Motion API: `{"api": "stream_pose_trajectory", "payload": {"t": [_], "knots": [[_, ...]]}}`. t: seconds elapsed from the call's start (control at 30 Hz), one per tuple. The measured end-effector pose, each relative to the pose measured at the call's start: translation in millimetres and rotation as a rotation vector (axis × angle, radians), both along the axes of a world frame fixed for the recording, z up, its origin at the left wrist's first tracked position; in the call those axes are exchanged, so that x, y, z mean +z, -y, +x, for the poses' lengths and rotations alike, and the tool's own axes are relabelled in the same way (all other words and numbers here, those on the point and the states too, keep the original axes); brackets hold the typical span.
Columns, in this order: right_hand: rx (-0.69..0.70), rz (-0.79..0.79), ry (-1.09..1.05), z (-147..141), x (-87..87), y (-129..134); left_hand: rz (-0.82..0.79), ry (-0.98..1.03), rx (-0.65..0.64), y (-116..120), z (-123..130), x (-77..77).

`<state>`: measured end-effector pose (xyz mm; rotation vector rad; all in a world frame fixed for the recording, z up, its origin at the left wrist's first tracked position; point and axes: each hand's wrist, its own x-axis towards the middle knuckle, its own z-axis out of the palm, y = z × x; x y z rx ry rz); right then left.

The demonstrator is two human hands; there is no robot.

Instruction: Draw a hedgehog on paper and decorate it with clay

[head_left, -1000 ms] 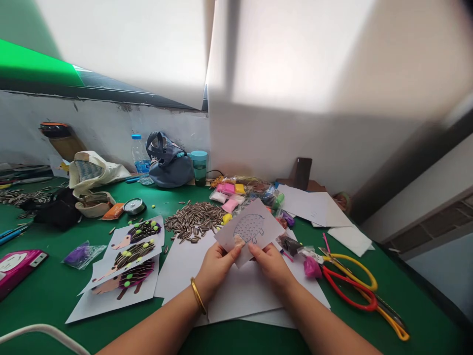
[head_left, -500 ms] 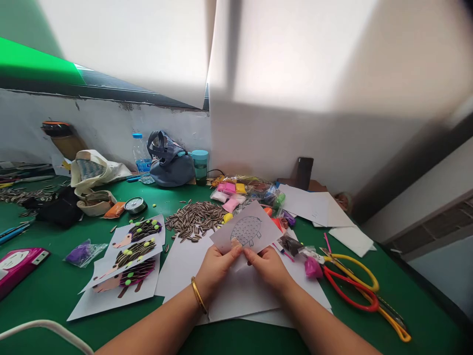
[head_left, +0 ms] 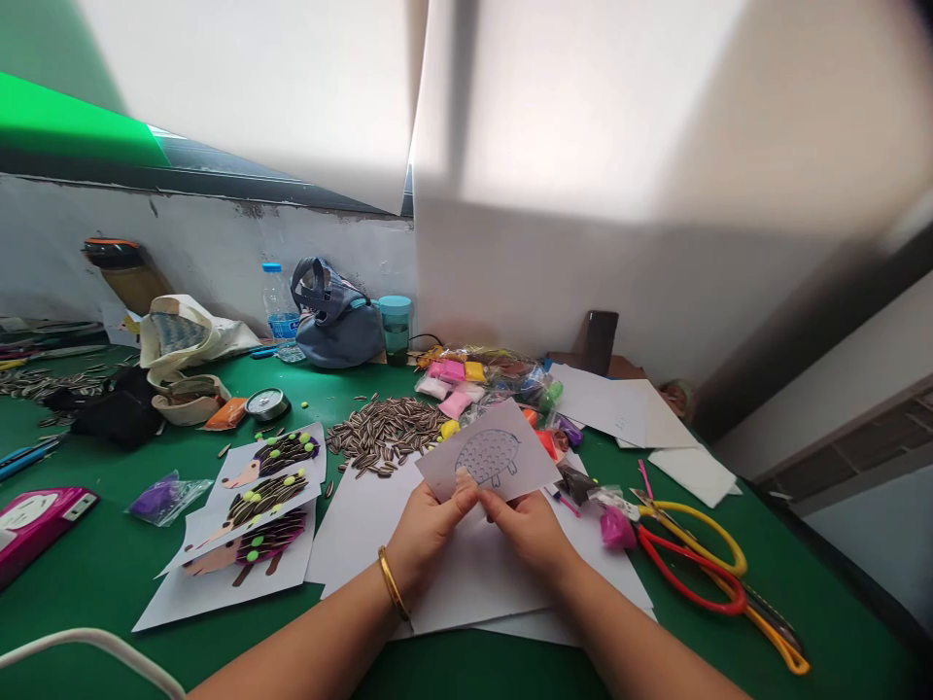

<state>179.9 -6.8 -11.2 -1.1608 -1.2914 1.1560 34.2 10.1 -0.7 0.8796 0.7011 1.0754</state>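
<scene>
Here both hands meet over the white sheets point(head_left: 466, 574) on the green table point(head_left: 94, 583): the left hand point(head_left: 427, 530), a gold bangle point(head_left: 392, 583) on its wrist, and the right hand point(head_left: 531, 530) each pinch the lower edge of a small paper card point(head_left: 490, 452) printed with a hedgehog outline, thumbs on its face, fingers closed narrow behind it. The card is lifted off the sheets and tilted up toward the camera, its top edge pointing away from the person. Just beyond the card lies a loose heap of sunflower seeds point(head_left: 383, 433) on the bare table, and beside that, past the card's far corner, clear plastic packets point(head_left: 481, 374) holding pink, white and yellow lumps of clay. To the left of the grip three finished hedgehog pictures point(head_left: 255, 506) lie overlapping, their backs covered in seeds and green dots. To the right of the grip sit a small bag of pink clay point(head_left: 616, 528), then red-handled scissors point(head_left: 685, 578) and yellow-handled scissors point(head_left: 718, 540), touching one another. Far behind the grip, against the wall, stand a water bottle point(head_left: 277, 303) partly filled, a grey bag point(head_left: 335, 316) whose contents are hidden, and a teal lidded cup point(head_left: 395, 326); further left a cream cloth bag point(head_left: 186, 340) lies open, what it holds unclear.
</scene>
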Motion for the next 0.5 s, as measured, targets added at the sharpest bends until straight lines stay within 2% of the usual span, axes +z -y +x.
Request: {"api": "stream_pose_trajectory", "payload": {"t": [0.33,0.5], "knots": [[-0.013,0.028,0.113,-0.5,4.7,4.8,-0.055,0.002,-0.008,-1.1,-1.1,-3.7],[-0.016,0.046,0.05,-1.2,4.1,2.9,-0.048,0.024,-0.011,0.6,-0.5,-1.7]]}}
